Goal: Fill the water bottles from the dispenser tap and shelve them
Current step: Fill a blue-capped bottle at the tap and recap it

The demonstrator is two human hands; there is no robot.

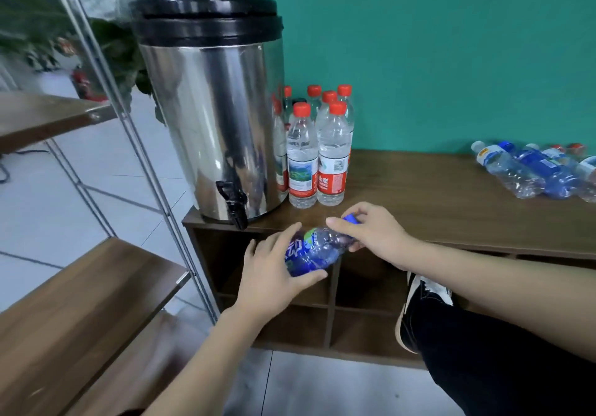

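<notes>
The left hand (274, 273) grips the blue bottle (314, 249) while the right hand (371, 231) pinches its cap (351, 219), likely unscrewing it before filling at the tap (233, 202)

We see an office-like break corner: steel water dispenser (209, 106) on a low wooden cabinet (451, 189), teal wall (419, 44) behind it.

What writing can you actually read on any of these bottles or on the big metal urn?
Nothing reads in full.
Red-capped bottle: white characters and small Latin lettering on the red label band, too blurred to quote; a barcode above.
Red-capped bottle beside it: label with a landscape picture; print too small.
Blue bottle held by the left hand and right hand: large white characters, partly hidden, unreadable.
Lying bottles: labels blurred.
Dispenser: no text visible.
</notes>
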